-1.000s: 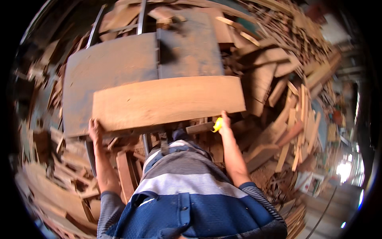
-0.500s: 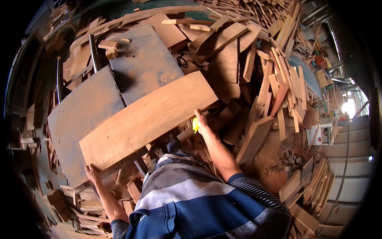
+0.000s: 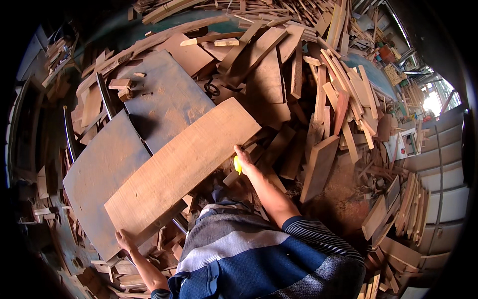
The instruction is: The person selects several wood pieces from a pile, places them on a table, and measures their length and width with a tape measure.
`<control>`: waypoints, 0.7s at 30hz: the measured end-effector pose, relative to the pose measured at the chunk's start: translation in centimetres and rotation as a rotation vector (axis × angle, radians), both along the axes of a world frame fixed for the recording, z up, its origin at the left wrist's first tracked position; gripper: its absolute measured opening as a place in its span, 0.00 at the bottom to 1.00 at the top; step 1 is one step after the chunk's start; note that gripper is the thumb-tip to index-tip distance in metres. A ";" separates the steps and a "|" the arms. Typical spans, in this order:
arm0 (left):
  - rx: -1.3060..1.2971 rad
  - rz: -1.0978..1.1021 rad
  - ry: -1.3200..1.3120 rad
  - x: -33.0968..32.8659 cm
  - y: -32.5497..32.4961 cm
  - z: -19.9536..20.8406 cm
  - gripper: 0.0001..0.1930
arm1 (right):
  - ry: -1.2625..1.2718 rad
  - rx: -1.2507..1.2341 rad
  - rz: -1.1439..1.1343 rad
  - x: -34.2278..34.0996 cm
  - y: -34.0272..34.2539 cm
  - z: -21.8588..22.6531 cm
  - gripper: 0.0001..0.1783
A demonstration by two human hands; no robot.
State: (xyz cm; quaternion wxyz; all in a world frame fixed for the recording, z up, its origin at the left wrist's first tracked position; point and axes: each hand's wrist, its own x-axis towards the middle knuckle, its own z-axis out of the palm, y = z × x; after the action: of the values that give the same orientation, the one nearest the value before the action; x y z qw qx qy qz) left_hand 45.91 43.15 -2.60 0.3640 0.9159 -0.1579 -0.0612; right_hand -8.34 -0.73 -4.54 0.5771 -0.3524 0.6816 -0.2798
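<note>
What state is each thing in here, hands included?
Grey, flat, two-part tabletop: dusty, partly covered.
Wide tan wooden board: over its near side, held near both ends.
Bare left hand: gripping the board's left end.
Bare right hand: gripping it near its right end.
Small bright yellow object: in the right hand.
Brown wooden blocks: loose, at the tabletop's far edge.

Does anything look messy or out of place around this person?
Yes. Wood scraps lie jumbled to the right of the grey table, not stacked neatly. Brown dust is scattered on it, and small wood blocks sit loose toward its far end. Oddly, a yellow object is tucked in the right hand against the board.
</note>
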 end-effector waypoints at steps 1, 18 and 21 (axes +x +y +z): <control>0.004 0.006 -0.010 0.1 0.1 -0.1 0.18 | -0.014 0.005 -0.013 0.0 0.0 0.0 0.41; 0.042 0.014 0.030 1.2 1.1 -1.0 0.23 | 0.042 0.077 0.022 0.6 0.1 0.8 0.35; 0.030 0.046 -0.048 1.7 1.1 -2.6 0.25 | 0.050 0.011 -0.016 0.5 0.0 -0.2 0.35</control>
State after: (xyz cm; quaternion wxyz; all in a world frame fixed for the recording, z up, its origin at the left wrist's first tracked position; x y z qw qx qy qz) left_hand 47.65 44.27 -5.19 0.3475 0.9259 -0.1445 -0.0333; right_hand -7.81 -0.76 -4.72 0.5594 -0.3504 0.7004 -0.2716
